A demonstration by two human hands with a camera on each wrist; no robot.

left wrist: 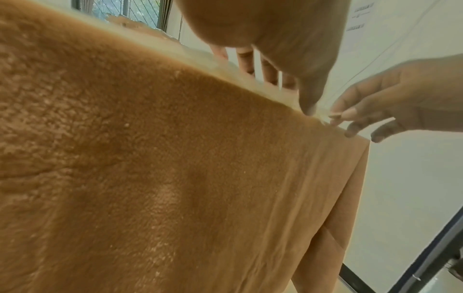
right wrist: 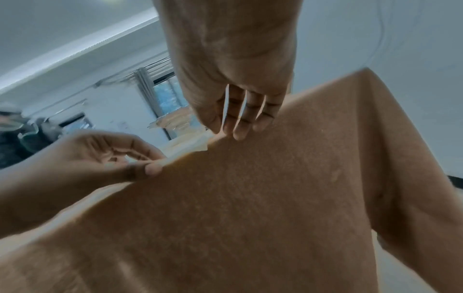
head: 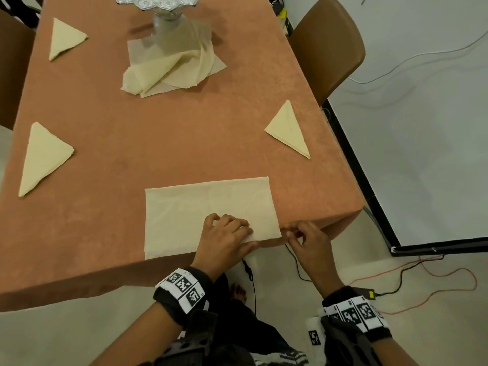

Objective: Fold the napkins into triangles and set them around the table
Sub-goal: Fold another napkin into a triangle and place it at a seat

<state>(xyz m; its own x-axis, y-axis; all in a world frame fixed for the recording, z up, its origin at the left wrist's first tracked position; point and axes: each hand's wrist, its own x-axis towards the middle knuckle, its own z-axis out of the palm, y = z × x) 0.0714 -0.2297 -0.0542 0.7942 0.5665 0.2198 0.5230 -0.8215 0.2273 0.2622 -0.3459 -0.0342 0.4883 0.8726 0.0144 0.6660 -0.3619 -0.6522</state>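
Observation:
A cream napkin (head: pixel 190 215), folded to a rectangle, lies at the near edge of the orange-clothed table (head: pixel 132 143). My left hand (head: pixel 228 229) lies on its near right part with fingers curled, and the thumb pinches the napkin's near edge (right wrist: pixel 140 162). My right hand (head: pixel 297 233) hovers at the table's near right corner. Its fairly straight fingers (right wrist: pixel 238 128) touch the cloth just right of the napkin's corner (right wrist: pixel 198 145) and hold nothing. Three folded triangles lie at far left (head: pixel 66 38), at left (head: pixel 43 157) and at right (head: pixel 289 130).
A loose pile of unfolded napkins (head: pixel 174 70) lies beside a silver stand (head: pixel 169 17) at the table's far middle. A brown chair (head: pixel 327 48) stands at the right side. Cables (head: pixel 422 281) and a black-framed board (head: pixel 383 207) are on the floor to the right.

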